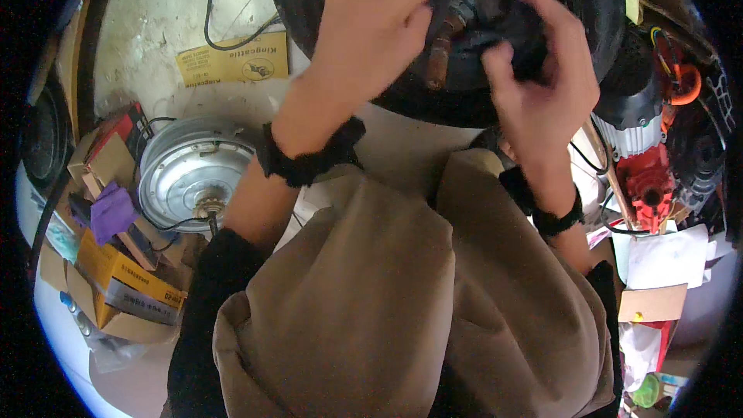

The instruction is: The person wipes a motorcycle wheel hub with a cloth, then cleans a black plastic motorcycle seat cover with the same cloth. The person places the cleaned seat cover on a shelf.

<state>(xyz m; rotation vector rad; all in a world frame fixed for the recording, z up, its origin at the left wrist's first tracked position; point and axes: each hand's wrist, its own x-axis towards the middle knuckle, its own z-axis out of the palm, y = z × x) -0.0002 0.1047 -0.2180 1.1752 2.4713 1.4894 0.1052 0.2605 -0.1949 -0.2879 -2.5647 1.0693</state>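
Note:
A black round wheel-like part lies before me at the top of the view, cut off by its edge. From its dark, greasy centre a short rust-brown metal shaft sticks out toward me. Over the wheel's left half reaches my left hand, fingers stretched toward the centre and thumb apart from them. Its fingertips come close to the upper edge, and their contact is unclear. My right hand is at the right of the shaft, slightly blurred, with bent fingers and the thumb spread apart. Nothing shows between them.
A silver round metal hub with a cable sits at the left, near a yellow cardboard box and a purple cloth. At the right are a black-and-silver motor, a red machine part and papers. A flat yellow package lies beside the wheel.

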